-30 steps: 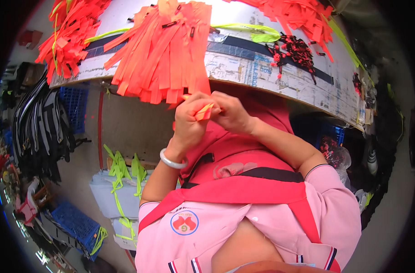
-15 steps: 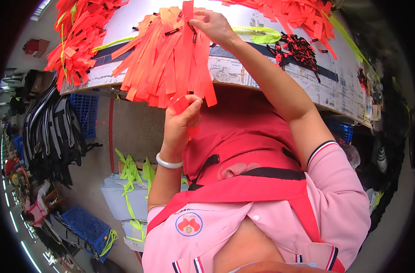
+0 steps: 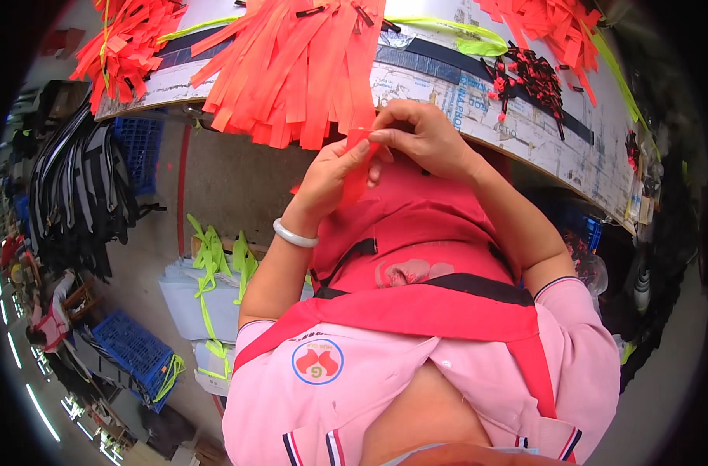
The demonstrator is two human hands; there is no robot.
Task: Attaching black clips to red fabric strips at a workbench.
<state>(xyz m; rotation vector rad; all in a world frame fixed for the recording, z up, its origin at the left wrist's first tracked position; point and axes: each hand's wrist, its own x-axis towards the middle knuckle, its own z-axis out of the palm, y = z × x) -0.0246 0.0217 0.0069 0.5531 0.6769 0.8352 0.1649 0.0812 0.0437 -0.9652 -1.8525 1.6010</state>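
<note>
Right hand [image 3: 430, 141] can pass forward over scuffed white tabletop [image 3: 404, 84] between overhanging orange-red fabric-strip bundle [image 3: 307, 74] and black-and-red small-parts pile [image 3: 534, 84]; flat neon-yellow strap [image 3: 480, 45] crosses gap. Red cloth apron [image 3: 428, 221] limits bodyward room.

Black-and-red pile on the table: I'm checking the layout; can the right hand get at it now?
Probably yes: the right hand is near the table edge, with nothing visible blocking the way to the pile. Its fingers are at a red strip, so it may need to let go first.
</note>
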